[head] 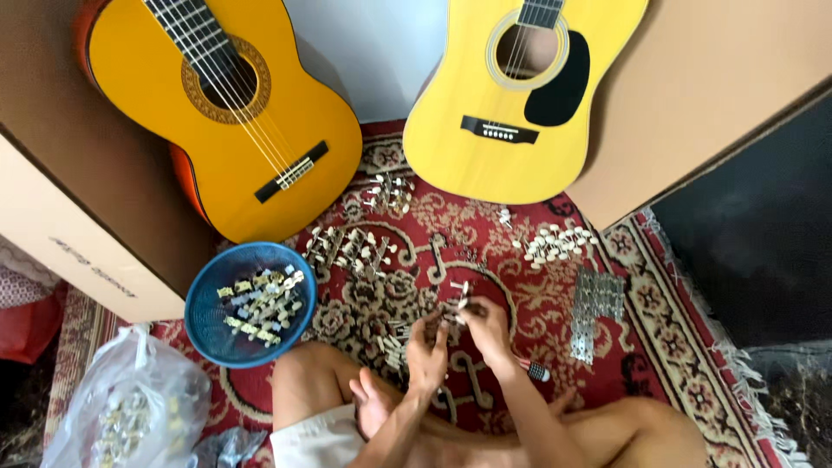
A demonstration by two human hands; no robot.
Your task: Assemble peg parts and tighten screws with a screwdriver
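Head view showed the person seated cross-legged on a red patterned rug (520,286), both hands raised together over its middle. Left hand (427,351) and right hand (485,328) were each pinched on a small guitar tuning machine (459,295), held between the fingertips just above the rug, cream knobs pointing up. Judgement: the part is small, so a firm fingertip pinch from both sides, held close and steady over the rug, would keep it from slipping or dropping among the loose pieces.

Counts: two guitars leaning against cardboard boxes, an orange classical guitar (217,104) at left and a yellow acoustic guitar (520,95) at right. One blue mesh basket (208,321) holding tuners. One clear plastic bag (130,407) of more parts at lower left. About four loose clusters of tuners on the rug; single pieces too small to count. One stack of metal plates (594,308) at right
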